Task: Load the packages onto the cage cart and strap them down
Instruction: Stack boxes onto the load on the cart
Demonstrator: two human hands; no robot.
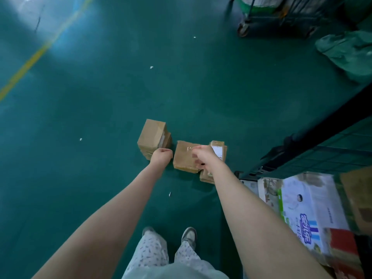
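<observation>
Three brown cardboard packages lie on the green floor ahead of my feet: a left package [153, 135], a middle package [184, 156] and a right package [218, 152] with a white label. My left hand [161, 157] hangs with curled fingers over the near right corner of the left package, and nothing shows in it. My right hand [204, 157] is over the gap between the middle and right packages, its fingers curled at the middle package's right edge. The cage cart [322, 141], dark mesh with a black top bar, stands at the right.
Inside the cart lie a white printed carton [306, 208] and brown boxes [356, 194]. A second wheeled cart [261, 15] stands at the far right, with a green sack [346, 51] beside it. A yellow floor line [36, 57] runs at the left. My shoes [189, 235] are below.
</observation>
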